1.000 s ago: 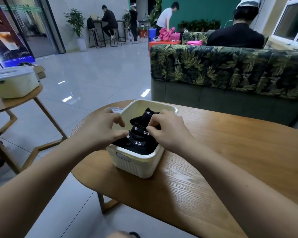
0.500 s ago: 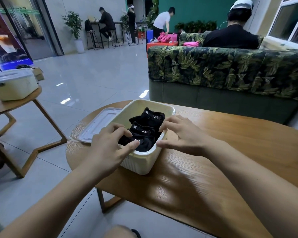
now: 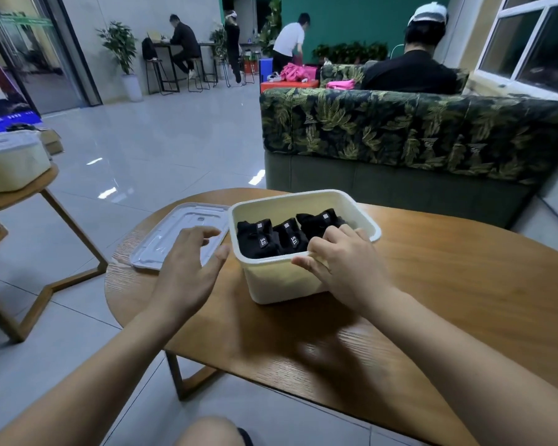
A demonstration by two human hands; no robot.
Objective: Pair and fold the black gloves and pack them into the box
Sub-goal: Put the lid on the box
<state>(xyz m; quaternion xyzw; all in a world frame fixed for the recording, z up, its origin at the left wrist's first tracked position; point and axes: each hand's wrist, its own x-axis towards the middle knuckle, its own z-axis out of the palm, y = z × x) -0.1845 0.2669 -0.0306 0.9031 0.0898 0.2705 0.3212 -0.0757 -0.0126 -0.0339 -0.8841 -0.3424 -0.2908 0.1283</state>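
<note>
Black gloves, folded into three bundles, sit side by side inside the cream box on the desk. Packing looks done, and probably only the lid just left of the box is still to go on. Half a second ago the left hand was at the box; now it hovers spread wide over the lid's near edge, while the right hand has curled over the near rim, holding it.

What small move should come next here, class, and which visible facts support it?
Probably the left hand should grasp the lid to bring it over the box. The folded gloves sit inside, the lid lies beside the box, the open left hand hovers over it, and the right hand grips the near rim.
</note>
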